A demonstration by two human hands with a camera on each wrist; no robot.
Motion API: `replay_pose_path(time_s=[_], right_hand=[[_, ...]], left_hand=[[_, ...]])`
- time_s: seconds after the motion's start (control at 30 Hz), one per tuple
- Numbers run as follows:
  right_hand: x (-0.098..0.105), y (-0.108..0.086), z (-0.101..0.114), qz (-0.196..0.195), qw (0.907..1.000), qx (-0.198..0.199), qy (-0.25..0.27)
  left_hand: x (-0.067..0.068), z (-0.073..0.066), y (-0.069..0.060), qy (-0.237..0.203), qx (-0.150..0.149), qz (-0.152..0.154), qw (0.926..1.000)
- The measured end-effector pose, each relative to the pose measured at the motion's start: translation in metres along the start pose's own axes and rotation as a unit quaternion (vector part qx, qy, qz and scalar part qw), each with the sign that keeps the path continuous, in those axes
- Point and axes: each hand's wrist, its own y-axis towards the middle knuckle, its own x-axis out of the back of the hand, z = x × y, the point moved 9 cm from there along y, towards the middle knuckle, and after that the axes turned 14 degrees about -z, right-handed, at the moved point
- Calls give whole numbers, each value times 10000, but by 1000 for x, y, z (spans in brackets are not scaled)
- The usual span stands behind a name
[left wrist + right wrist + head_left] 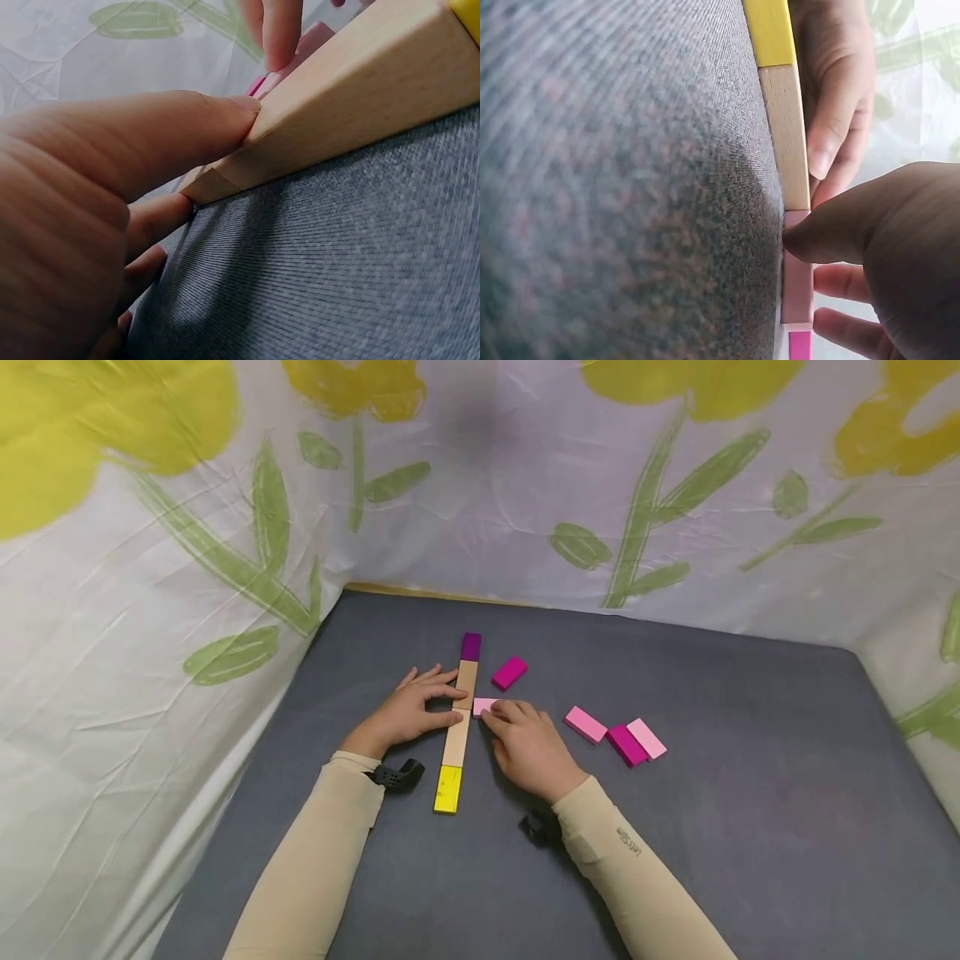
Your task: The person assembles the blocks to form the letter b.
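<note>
Head view: painted cloth [487,535] rises behind the far edge of the grey desk [787,827], whose surface reaches widest to the right of three loose blocks [627,746]. Left of centre, a four-block row [455,739] runs end to end. The left hand [405,710] touches the row, its grip spread; the right hand [532,752] has its grip pinching a pale pink block [482,707], just beside the row's right edge. Near it lies one magenta block [510,673].
</note>
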Motion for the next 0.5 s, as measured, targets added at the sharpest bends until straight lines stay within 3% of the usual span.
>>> replay_pose_path(time_s=[0.2, 0.5], right_hand=[[-5, 0, 0, 63, 9999, -111, -29], [-7, 1, 1, 136, 9999, -40, 2]], left_hand=[[2, 1, -2, -3, -100, 49, 9999], [1, 2, -1, 7, 39, 49, 10000]])
